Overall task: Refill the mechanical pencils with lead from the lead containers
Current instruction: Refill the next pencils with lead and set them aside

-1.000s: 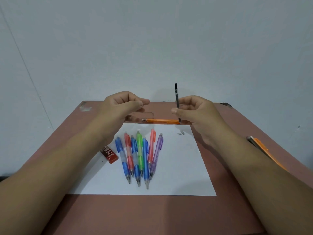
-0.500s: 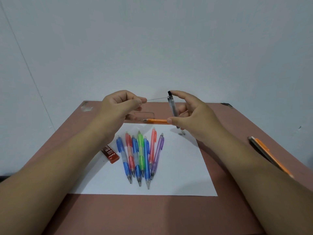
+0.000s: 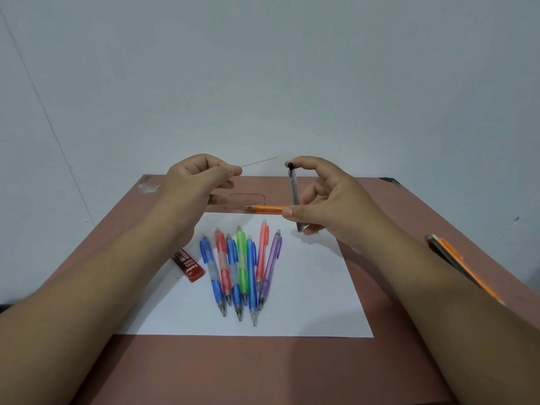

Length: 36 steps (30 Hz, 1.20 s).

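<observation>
My left hand (image 3: 193, 182) pinches a thin grey lead (image 3: 260, 162) that points right and slightly up. My right hand (image 3: 327, 200) holds a slim clear-grey lead container (image 3: 293, 191) upright, forefinger on its black cap, and also grips an orange pencil (image 3: 267, 208) lying level and pointing left. The lead's tip is a short way left of the container's top. Several coloured mechanical pencils (image 3: 242, 267) lie side by side on a white sheet (image 3: 315, 287), tips toward me. A red lead case (image 3: 188, 264) lies at the sheet's left edge.
The sheet lies on a reddish-brown table (image 3: 263, 372) against a pale wall. An orange pencil and a dark one (image 3: 455, 261) lie near the table's right edge, partly behind my right forearm. A clear flat object (image 3: 248, 200) rests at the far middle.
The lead has come fully clear of the container as my left hand drew it leftward. My right hand brought the container down from high upright and put its forefinger over the cap.
</observation>
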Motion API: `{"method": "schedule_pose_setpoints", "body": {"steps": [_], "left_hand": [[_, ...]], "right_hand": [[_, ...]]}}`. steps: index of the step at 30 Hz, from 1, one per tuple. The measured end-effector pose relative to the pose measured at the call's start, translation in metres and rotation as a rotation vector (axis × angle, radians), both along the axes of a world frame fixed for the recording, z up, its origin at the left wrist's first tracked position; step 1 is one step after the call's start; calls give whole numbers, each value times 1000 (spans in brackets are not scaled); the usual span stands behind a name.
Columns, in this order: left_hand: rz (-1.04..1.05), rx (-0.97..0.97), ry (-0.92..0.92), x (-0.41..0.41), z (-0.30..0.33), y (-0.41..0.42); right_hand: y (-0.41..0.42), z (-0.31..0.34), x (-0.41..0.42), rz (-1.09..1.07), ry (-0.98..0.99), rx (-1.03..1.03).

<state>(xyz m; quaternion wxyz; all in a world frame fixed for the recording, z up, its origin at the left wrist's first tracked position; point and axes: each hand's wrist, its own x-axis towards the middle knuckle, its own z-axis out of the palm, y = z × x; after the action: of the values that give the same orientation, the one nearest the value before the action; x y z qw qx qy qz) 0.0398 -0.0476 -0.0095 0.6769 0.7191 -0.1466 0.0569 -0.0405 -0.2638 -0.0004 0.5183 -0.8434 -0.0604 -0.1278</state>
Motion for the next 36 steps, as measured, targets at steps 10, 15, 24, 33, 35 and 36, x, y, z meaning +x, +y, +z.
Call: {"method": "schedule_pose_setpoints", "body": {"steps": [10,15,24,33,35,36], "left_hand": [[71,198,-98,2,-4,2],[65,316,-176,1,-6,1],[-12,596,-331,-9,-5,-3],[-2,651,-541,-11,-6,-8],[-20,655,-551,-12,-6,-9],[-31,653,-542,-12,-6,-9]], "right_hand": [[-18,9,-7,366,360,-275],[-18,9,-6,443,387,-448],[-12,-3,-2,14,-120,-150],[-11,-20,20,-157,-422,-551],[-10,-21,20,-158,-447,-548],[-11,-21,21,-162,-447,-547]]}}
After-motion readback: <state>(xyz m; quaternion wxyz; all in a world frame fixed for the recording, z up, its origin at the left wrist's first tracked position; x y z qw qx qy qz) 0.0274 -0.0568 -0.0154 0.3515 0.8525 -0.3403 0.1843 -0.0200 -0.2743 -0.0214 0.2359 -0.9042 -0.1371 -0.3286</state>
